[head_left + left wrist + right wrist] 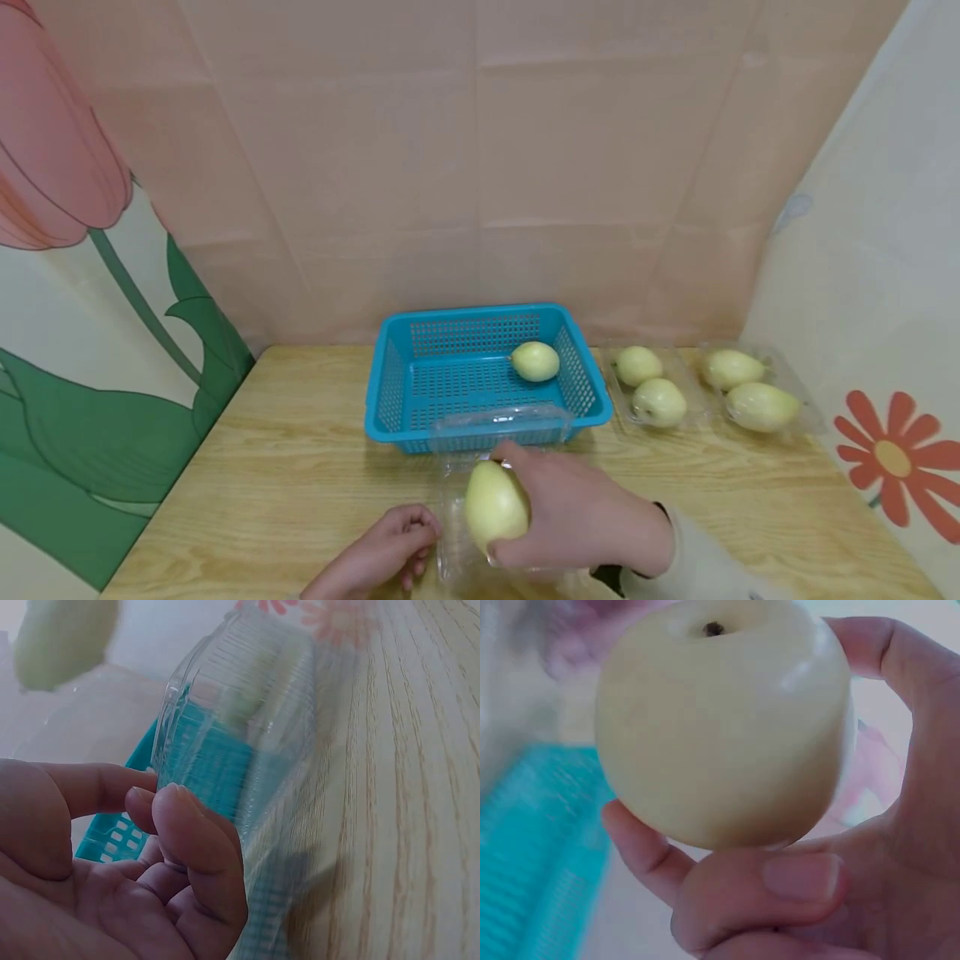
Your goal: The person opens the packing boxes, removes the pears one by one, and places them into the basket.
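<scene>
A pale yellow-green pear [496, 510] is gripped in my right hand [577, 510], over an opened clear plastic clamshell box [459, 554]. The right wrist view shows thumb and fingers around the pear [727, 727], its dark-centred end facing the camera. At the box's left edge is my left hand [393, 546], fingers curled. In the left wrist view, the left hand's fingertips [180, 814] pinch the rim of the clear box [240, 712]. The raised lid [502, 423] overlaps the front of a blue basket [378, 392]. Another pear [536, 362] lies inside the basket, towards its right end.
Right of the basket, a clear box [693, 400] contains two pears. A second clear box [802, 392] with two pears stands further right, near the table's edge. The wooden table [255, 450] backs onto a pinkish cloth [480, 167]; flower-patterned sheets [892, 358] flank it.
</scene>
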`<action>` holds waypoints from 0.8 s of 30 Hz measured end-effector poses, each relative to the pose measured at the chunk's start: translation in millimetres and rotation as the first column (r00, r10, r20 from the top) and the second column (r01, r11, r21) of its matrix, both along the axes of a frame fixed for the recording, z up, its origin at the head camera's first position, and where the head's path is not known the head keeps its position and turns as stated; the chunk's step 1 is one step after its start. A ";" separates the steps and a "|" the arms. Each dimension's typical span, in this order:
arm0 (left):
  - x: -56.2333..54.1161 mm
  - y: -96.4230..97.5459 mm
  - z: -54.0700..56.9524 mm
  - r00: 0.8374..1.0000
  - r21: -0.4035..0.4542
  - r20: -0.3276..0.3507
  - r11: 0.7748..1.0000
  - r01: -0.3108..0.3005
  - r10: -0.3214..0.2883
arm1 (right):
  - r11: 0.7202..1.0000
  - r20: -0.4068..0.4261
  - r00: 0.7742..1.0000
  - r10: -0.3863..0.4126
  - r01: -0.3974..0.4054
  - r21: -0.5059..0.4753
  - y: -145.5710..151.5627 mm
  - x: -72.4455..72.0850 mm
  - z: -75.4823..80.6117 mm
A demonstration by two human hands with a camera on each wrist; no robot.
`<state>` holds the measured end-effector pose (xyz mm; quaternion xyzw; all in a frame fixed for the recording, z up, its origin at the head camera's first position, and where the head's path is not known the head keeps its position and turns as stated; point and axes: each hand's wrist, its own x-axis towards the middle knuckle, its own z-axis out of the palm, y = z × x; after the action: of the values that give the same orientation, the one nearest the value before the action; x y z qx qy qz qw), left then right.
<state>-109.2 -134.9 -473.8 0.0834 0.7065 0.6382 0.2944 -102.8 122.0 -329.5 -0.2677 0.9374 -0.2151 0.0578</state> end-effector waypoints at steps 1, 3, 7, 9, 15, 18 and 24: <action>0.1 0.0 0.6 1.000 0.003 0.001 1.000 0.003 -0.003 | 1.000 -0.012 1.000 -0.014 0.014 -0.016 4.3 -1.6 8.2; -0.2 0.0 1.5 1.000 0.007 0.009 1.000 0.006 -0.006 | 0.997 -0.058 0.996 -0.063 0.061 -0.044 12.7 -7.1 24.1; 0.4 0.1 1.6 1.000 0.019 -0.001 1.000 0.011 -0.011 | 0.984 -0.133 0.978 -0.160 0.146 -0.106 28.2 -25.8 50.4; 0.7 0.2 1.1 1.000 0.026 -0.008 1.000 0.015 -0.014 | 0.976 -0.161 0.966 -0.201 0.183 -0.121 35.1 -37.7 59.4; 0.5 0.3 -0.9 1.000 0.050 -0.007 0.998 0.026 -0.026 | 0.961 -0.134 0.957 -0.259 0.241 -0.134 50.3 -87.9 64.4; 0.6 1.0 -1.7 1.000 0.051 -0.016 0.998 0.024 -0.024 | 0.964 -0.126 0.956 -0.265 0.259 -0.068 54.0 -116.7 53.9; 2.2 3.2 -2.3 0.999 0.055 -0.032 0.998 0.042 -0.040 | 0.969 -0.057 0.974 -0.220 0.225 0.102 62.8 -161.6 17.4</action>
<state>-107.0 -131.7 -476.1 0.1158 0.6909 0.6502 0.2941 -264.4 184.9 -312.1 -0.1621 0.9728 -0.1634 0.0261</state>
